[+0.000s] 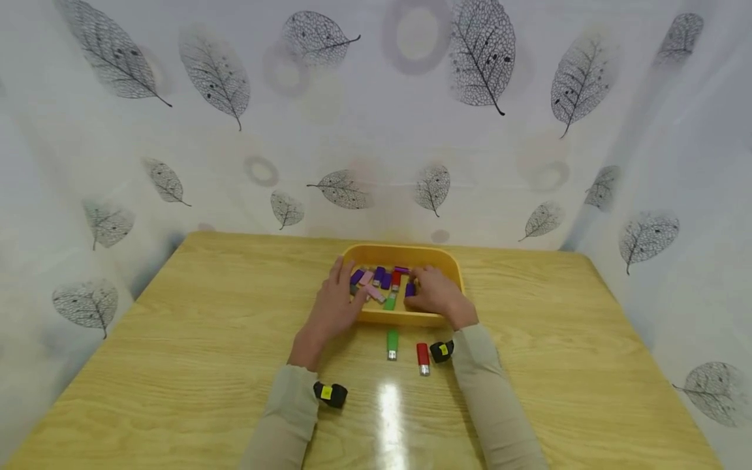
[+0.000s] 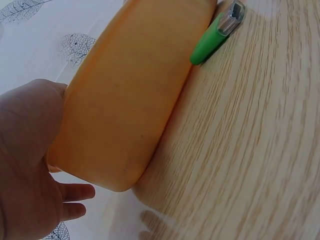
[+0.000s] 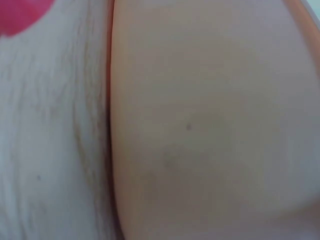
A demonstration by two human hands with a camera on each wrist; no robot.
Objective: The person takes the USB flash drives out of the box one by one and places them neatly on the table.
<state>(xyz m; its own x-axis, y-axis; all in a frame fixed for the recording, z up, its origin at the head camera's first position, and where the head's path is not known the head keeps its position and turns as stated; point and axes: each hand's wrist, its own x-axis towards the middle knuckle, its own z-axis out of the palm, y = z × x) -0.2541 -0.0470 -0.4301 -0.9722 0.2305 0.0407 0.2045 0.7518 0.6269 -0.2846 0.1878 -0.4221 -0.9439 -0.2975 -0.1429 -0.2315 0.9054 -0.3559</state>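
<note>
A yellow plastic box (image 1: pixel 405 318) holds several USB flash drives in purple, pink, green and red. My left hand (image 1: pixel 331 303) grips the box's left wall, thumb over the front rim and fingers along the outside, as the left wrist view also shows. Inside the right end, my right hand (image 1: pixel 437 294) reaches down with bent fingers beside a purple flash drive (image 1: pixel 410 290). Its fingertips are partly hidden, so whether it pinches anything is unclear. The right wrist view shows mostly the box's blurred outer wall (image 3: pixel 200 125).
In front of the box, a green flash drive (image 1: pixel 392 344) and a red flash drive (image 1: pixel 423 359) lie on the wooden table (image 1: pixel 205 352). A leaf-printed curtain (image 1: pixel 376 130) hangs behind the table and along both sides.
</note>
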